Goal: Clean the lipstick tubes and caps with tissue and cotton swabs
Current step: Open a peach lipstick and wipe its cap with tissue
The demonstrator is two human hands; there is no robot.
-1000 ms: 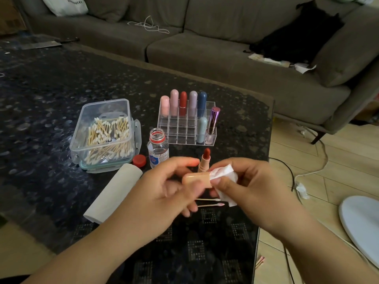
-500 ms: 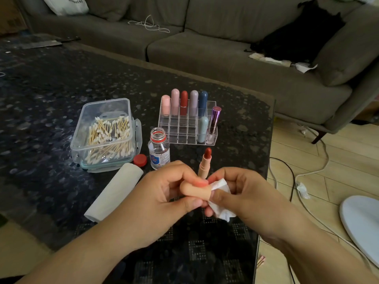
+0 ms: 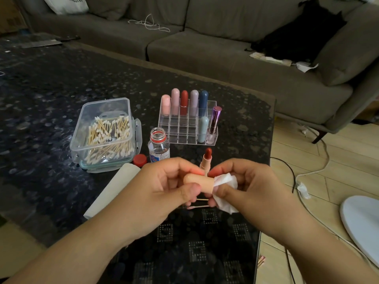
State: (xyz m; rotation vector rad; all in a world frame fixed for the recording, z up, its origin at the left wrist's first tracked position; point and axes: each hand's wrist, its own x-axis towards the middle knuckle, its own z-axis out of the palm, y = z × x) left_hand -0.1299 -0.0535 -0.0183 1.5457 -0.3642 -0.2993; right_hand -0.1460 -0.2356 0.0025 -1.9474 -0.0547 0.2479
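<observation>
Lipstick cap of peach plastic [image 3: 198, 182] lies sideways between both hands, above the dark speckled table [image 3: 51, 103]. Left hand [image 3: 164, 191] pinches its closed end between thumb and fingers, presumably steadying it; right hand [image 3: 246, 187] presses a folded white tissue [image 3: 225, 182] against its open end, apparently wiping the rim. Beyond the left hand, a clear plastic box [image 3: 104, 132] holds wooden cotton swabs; an uncapped small bottle [image 3: 159, 146] stands beside it. Beyond the hands, the uncapped red lipstick [image 3: 206, 158] stands upright, likely awaiting its cap. A clear acrylic organiser [image 3: 188, 128] holds seven capped tubes.
</observation>
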